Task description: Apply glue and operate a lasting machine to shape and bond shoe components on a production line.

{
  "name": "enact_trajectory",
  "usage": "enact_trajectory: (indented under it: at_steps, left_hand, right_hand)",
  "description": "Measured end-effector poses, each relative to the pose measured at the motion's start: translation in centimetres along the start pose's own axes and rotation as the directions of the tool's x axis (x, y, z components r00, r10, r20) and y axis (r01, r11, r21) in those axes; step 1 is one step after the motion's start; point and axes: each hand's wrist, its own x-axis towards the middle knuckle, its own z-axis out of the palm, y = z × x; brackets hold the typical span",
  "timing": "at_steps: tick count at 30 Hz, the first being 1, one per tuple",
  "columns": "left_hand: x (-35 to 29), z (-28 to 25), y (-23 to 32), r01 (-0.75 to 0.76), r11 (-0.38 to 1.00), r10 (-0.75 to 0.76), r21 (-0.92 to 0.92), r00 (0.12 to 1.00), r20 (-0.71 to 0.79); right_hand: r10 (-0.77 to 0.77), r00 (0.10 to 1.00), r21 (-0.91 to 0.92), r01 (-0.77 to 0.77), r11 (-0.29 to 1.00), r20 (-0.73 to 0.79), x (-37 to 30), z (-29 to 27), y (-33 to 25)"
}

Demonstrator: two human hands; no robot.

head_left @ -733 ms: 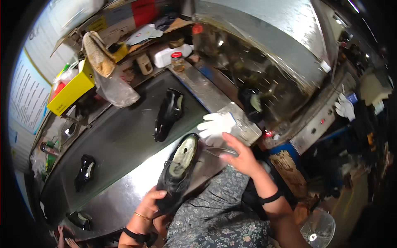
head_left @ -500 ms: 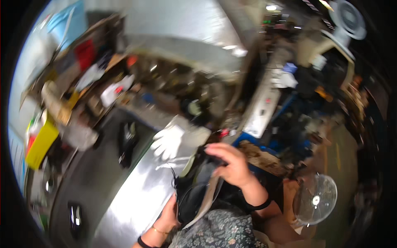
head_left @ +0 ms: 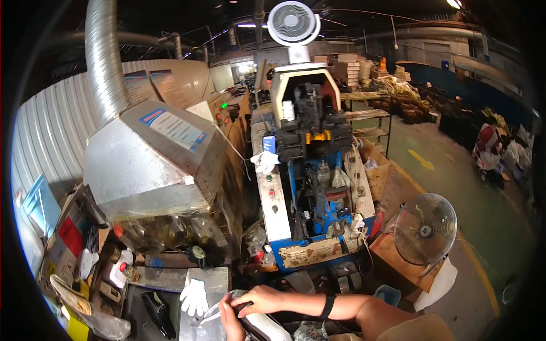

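Observation:
My left hand (head_left: 228, 321) and my right hand (head_left: 260, 299) meet at the lower middle, both closed on a dark piece with a pale edge (head_left: 264, 325). It resembles a shoe upper, but my hands and the lower edge of the view hide much of it. My right forearm crosses in from the right, a black band around it. Just left of my hands, a white glove (head_left: 194, 298) lies on a shiny metal plate (head_left: 219, 278). Farther left, a glossy black shoe (head_left: 158, 314) rests on a dark surface.
Ahead stands a blue-based machine (head_left: 310, 253) with a white fan (head_left: 291, 23) on top. A metal hood (head_left: 153, 159) with a duct rises on the left. To the right is a round caged fan (head_left: 425, 230) beside cardboard. Cluttered boxes (head_left: 71, 233) line the left edge.
The view has swung up and to the right, bringing the machine to the middle. My right hand, raised with fingers apart before, now grips the dark piece beside my left hand.

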Motion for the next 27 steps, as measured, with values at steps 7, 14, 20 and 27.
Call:
enact_trajectory:
  at_steps: [7,14,20,27]
  left_hand:
    - [1.6,-4.4,-1.7,-0.036,0.911,0.077,0.411,0.994,-0.083]
    - [-1.9,-5.6,-2.3,0.095,0.995,-0.098,-0.031,0.990,-0.100]
    - [-2.5,-5.5,-4.1,0.056,0.991,-0.071,-0.119,0.990,-0.124]
    - [-0.9,-7.2,-3.8,0.115,0.993,-0.114,0.007,0.990,-0.078]
  right_hand:
    - [0.674,0.727,0.166,-0.687,0.708,0.136,-10.5,10.8,4.9]
    - [0.419,0.793,0.249,-0.557,0.792,0.441,-7.6,4.8,6.0]
    - [0.771,0.362,0.277,-0.928,0.247,0.523,-6.2,9.9,5.3]
    - [0.523,0.811,-0.177,-0.492,0.852,0.264,-3.2,9.6,2.8]
